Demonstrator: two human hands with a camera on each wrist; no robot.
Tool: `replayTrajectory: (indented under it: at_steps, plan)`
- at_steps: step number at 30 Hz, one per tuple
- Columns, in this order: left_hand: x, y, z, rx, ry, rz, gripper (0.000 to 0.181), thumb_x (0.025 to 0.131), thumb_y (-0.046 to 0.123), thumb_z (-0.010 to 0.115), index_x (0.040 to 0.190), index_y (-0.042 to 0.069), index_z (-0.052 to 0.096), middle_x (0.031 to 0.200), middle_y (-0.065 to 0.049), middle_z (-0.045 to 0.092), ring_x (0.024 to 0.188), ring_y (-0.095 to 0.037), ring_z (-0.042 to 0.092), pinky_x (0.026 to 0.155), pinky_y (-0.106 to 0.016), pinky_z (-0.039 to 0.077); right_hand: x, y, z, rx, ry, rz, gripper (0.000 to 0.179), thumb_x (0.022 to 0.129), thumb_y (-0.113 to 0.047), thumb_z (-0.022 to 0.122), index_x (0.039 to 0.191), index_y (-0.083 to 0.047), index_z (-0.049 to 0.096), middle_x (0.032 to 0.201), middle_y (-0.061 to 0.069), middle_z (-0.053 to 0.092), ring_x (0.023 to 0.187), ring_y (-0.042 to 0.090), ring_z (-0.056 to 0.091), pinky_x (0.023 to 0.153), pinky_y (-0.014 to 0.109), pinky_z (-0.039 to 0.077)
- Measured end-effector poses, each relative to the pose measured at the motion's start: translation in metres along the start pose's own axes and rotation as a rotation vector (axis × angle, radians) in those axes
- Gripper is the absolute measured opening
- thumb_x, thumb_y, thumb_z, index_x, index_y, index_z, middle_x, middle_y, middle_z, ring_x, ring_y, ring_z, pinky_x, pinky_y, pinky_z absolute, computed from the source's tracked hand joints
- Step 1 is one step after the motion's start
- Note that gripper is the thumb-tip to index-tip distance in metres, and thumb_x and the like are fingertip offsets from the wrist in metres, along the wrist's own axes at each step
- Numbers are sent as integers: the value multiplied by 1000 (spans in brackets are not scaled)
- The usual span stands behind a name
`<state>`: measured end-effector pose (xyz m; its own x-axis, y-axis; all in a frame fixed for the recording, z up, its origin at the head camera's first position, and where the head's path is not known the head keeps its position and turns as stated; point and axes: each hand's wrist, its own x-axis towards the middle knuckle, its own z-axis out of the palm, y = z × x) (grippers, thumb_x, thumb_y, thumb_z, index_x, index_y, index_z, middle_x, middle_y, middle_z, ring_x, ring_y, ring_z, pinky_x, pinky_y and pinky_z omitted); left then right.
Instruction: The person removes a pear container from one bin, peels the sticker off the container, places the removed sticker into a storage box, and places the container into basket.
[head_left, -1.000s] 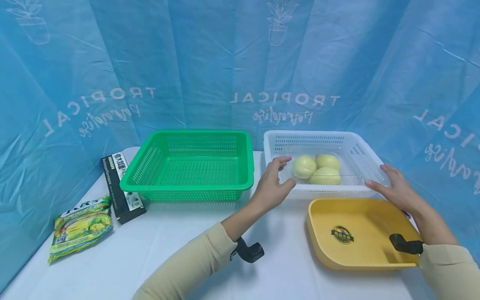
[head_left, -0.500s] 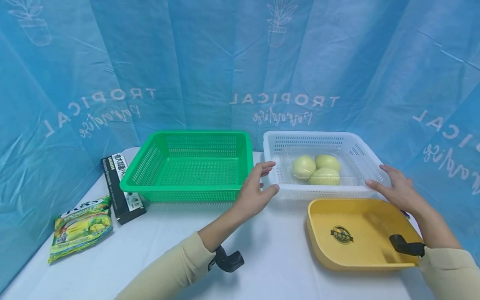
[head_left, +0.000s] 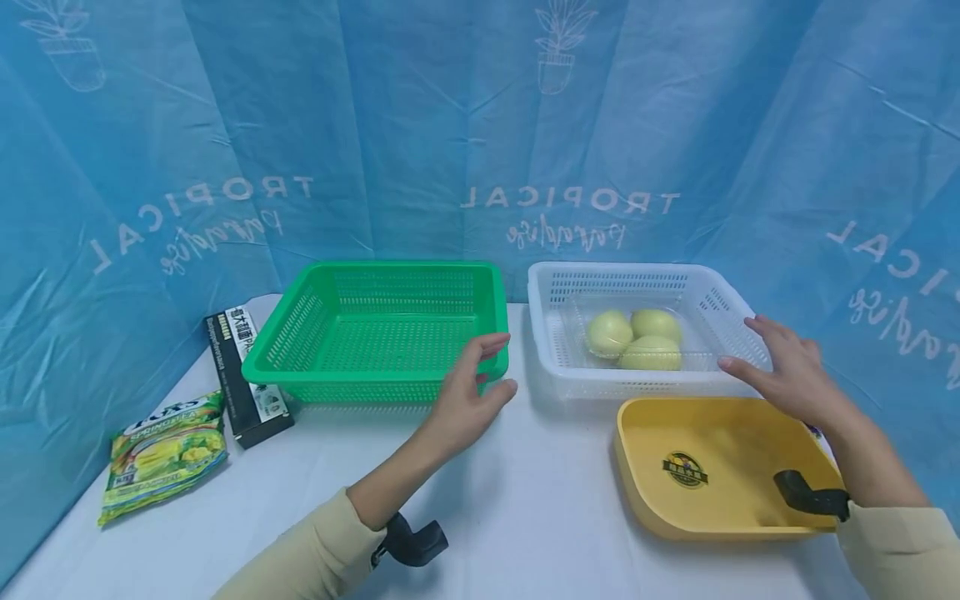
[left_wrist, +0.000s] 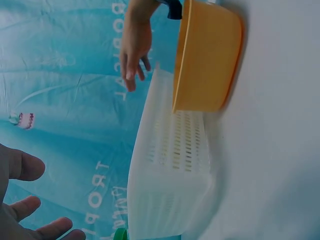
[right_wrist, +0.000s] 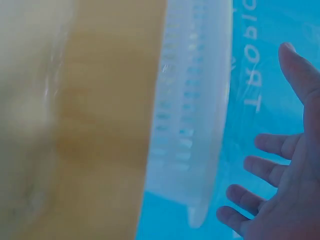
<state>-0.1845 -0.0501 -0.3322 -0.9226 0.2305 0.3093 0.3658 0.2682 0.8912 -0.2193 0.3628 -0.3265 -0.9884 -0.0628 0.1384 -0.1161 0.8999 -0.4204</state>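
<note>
In the head view a white basket (head_left: pixel 551 358) stands at the back right. Inside it is a clear plastic box (head_left: pixel 701 360) with pale yellow-green round fruits (head_left: pixel 651 353). My right hand (head_left: pixel 793 377) is over the basket's right front corner, fingers spread and holding nothing; the right wrist view shows them apart from the rim. My left hand (head_left: pixel 467 404) hovers before the right front corner of a green basket (head_left: pixel 375 390). Its fingers and thumb are parted, with nothing between them. The left wrist view shows the white basket (left_wrist: pixel 160 195) beyond that hand.
A yellow tray (head_left: pixel 720 500) stands in front of the white basket, under my right forearm. To the left lie a black and white box (head_left: pixel 247 375) and a green and yellow packet (head_left: pixel 165 457). A blue curtain (head_left: pixel 420 125) hangs behind the table.
My left hand has moved left, from the white basket to the front of the green one. The right hand has shifted slightly left and up. Baskets and fruits stay where they were.
</note>
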Motion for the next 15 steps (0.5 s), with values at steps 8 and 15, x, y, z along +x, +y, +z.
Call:
replayTrajectory:
  at_steps: [8,15]
  plan:
    - [-13,-2,-20,49,21,33,52,90,10,59,138,16,40,142,-2,43,134,-20,38,105,-51,38,-7,-28,2,38,57,-146,81,90,-38,61,148,0,20,152,32,16,125,61,14,86,73,17]
    - [-20,-7,-32,87,52,29,53,89,9,59,138,16,39,144,-3,40,138,-21,33,106,-54,35,-16,-58,13,70,88,-245,78,88,-34,65,146,0,26,149,31,24,127,57,18,92,72,17]
